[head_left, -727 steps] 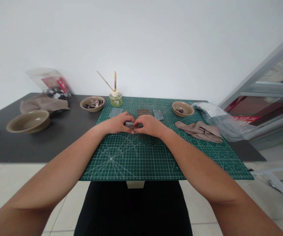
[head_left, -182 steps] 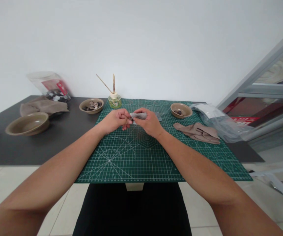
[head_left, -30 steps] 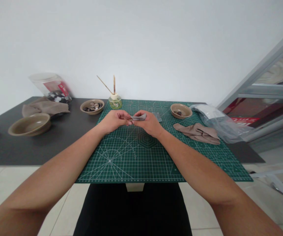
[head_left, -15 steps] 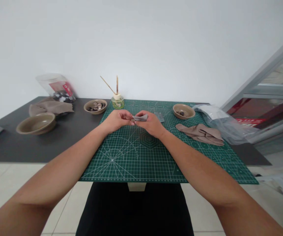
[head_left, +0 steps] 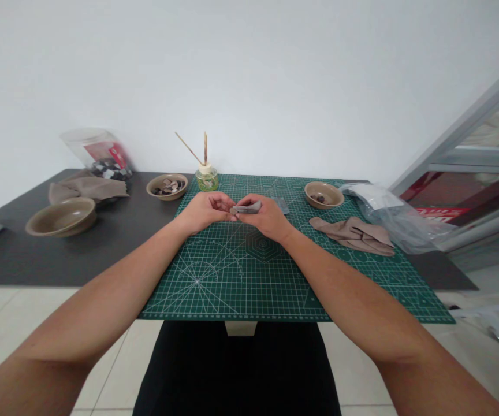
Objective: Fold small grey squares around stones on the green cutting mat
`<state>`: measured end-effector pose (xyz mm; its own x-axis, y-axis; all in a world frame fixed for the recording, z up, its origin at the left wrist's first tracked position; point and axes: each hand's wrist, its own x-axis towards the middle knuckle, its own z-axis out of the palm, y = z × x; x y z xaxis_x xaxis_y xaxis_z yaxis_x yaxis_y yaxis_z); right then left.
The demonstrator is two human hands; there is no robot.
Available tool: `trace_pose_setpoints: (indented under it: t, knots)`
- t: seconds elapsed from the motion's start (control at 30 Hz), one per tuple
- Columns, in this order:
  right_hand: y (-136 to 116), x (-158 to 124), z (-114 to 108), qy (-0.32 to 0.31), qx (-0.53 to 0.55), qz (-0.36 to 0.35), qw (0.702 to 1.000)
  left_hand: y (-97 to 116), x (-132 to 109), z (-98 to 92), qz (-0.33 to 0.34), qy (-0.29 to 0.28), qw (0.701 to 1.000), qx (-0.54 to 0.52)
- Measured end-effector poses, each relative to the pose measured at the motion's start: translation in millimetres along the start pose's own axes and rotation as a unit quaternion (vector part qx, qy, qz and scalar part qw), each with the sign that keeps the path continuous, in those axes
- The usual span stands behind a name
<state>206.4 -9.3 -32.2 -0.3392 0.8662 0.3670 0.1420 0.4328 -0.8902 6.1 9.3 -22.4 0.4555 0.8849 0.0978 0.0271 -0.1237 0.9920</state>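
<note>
Both my hands meet over the far middle of the green cutting mat. My left hand is curled, its fingertips pinching one end of a small grey piece of cloth. My right hand is closed round the other end of the same grey piece and holds it just above the mat. Another small grey piece lies flat on the mat right behind my right hand.
A reed diffuser bottle stands at the mat's far edge, with a bowl of small stones to its left. A second small bowl, a folded beige cloth and a clear plastic bag lie right. Far left: an empty bowl, cloth, a jar.
My hands stay together on the grey piece, the fingers shifting slightly along it. The view has drifted a little, so the table's things sit slightly further right than a second ago.
</note>
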Motion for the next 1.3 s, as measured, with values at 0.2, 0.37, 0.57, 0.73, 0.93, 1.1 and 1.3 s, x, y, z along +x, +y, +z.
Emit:
trace_pose_setpoints:
  t: [0.2, 0.37, 0.57, 0.73, 0.93, 1.1, 1.3]
  knots:
    - [1.0, -0.5, -2.2, 0.001, -0.013, 0.018, 1.000, 0.3, -0.6, 0.0, -0.002, 0.000, 1.000, 0.012]
    - [0.0, -0.6, -1.3, 0.008, -0.012, 0.002, 1.000, -0.3, -0.2, -0.8, -0.006, -0.008, 1.000, 0.002]
    - [1.0, -0.6, -1.2, -0.002, -0.002, 0.002, 1.000, 0.0, 0.1, -0.4, -0.001, -0.015, 1.000, 0.004]
    - [0.5, -0.7, -0.6, 0.016, -0.005, 0.015, 1.000, -0.1, 0.1, -1.1, -0.001, -0.014, 1.000, 0.007]
    - [0.1, 1.4, -1.5, 0.057, -0.014, 0.023, 0.998, -6.4, 3.3, -4.0, 0.033, 0.004, 0.999, 0.027]
    - [1.2, 2.0, -3.5, 0.088, -0.020, 0.044, 0.995, -5.8, 3.4, -2.8, 0.021, 0.013, 1.000, 0.009]
    - [2.2, 0.4, -4.9, 0.120, -0.137, -0.004, 0.983, -2.6, 2.6, 0.1, -0.004, 0.017, 1.000, 0.014]
